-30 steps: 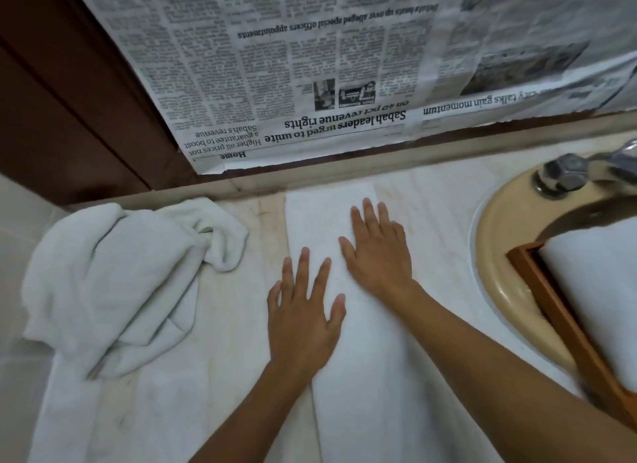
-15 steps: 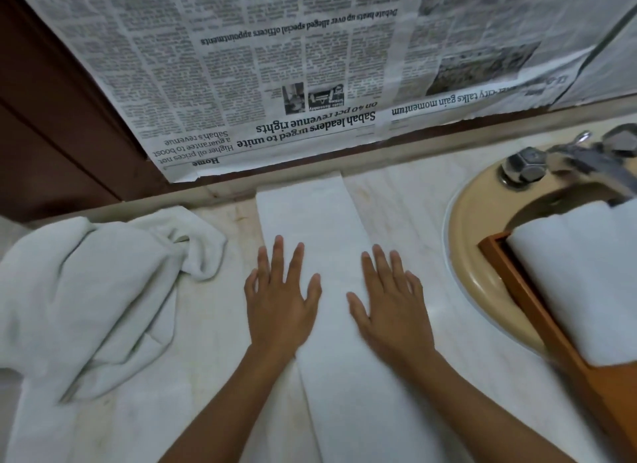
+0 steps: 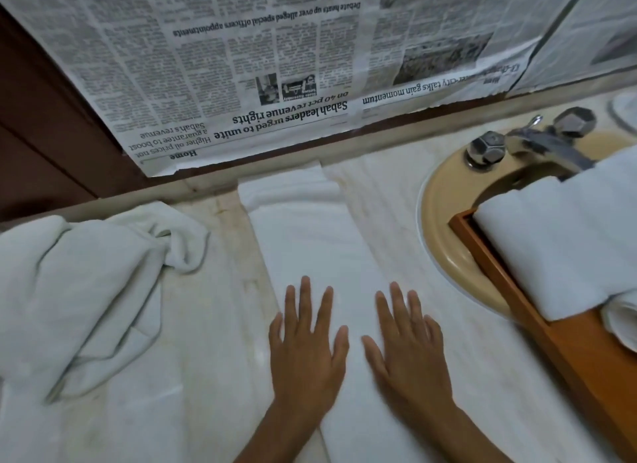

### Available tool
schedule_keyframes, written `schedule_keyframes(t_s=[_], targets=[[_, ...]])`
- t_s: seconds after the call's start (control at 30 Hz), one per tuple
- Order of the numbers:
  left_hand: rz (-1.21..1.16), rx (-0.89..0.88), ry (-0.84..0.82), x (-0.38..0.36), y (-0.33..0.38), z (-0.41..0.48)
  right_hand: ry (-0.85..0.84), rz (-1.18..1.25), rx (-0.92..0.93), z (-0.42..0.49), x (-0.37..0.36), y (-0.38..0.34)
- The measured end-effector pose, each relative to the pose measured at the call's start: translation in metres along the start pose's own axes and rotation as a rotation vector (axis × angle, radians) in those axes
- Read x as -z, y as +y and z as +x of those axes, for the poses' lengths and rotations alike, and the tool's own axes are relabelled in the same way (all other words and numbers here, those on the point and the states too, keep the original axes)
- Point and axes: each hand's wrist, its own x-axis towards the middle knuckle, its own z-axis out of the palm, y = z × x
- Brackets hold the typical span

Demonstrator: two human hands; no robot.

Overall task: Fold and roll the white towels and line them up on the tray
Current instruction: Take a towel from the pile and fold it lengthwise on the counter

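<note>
Newspaper sheets (image 3: 275, 66) cover the wall beyond both hands, their print upside down. Below them the pale marble table (image 3: 396, 204) runs under everything else. A loose heap of white towel (image 3: 86, 290) lies crumpled well to the left of the left hand (image 3: 306, 355), with more white cloth spread flat beneath it. A folded white towel (image 3: 310, 248) stretches as a long narrow strip from under both palms away to the wall edge, its far end showing a stepped layer. To the right of the right hand (image 3: 410, 362) sits a beige sink (image 3: 444, 200), and a wooden tray (image 3: 551, 342) rests across its near rim. Rolled white towels (image 3: 558, 242) lie side by side on the tray. A chrome tap (image 3: 537, 142) stands beyond them at the back of the sink. Both hands lie palm down on the strip, fingers straight and spread, the left one over its left edge, the right one over its right edge, thumbs pointing toward each other and apart.
</note>
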Motion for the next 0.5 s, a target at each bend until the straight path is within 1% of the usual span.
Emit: schedule_keyframes(t_s=[0.07,0.17,0.27,0.37,0.43,0.5], targets=[[0.012,0.008,-0.011,-0.009,-0.009,-0.008,-0.011,-0.022,0.035,-0.003,-0.001,0.004],[0.039,0.029,-0.004,-0.007,-0.018,0.013,-0.011,-0.008,0.045,0.014,0.000,-0.002],[0.024,0.047,-0.063,0.001,-0.026,0.047,-0.021,0.013,0.029,0.045,0.006,-0.012],[0.039,0.070,-0.159,0.015,-0.033,0.083,-0.076,0.024,-0.001,0.072,0.015,-0.024],[0.050,0.092,-0.224,0.025,-0.026,0.091,-0.117,0.055,-0.023,0.072,0.022,-0.029],[0.005,0.079,-0.215,0.029,-0.010,0.072,-0.112,0.080,-0.001,0.046,0.025,-0.027]])
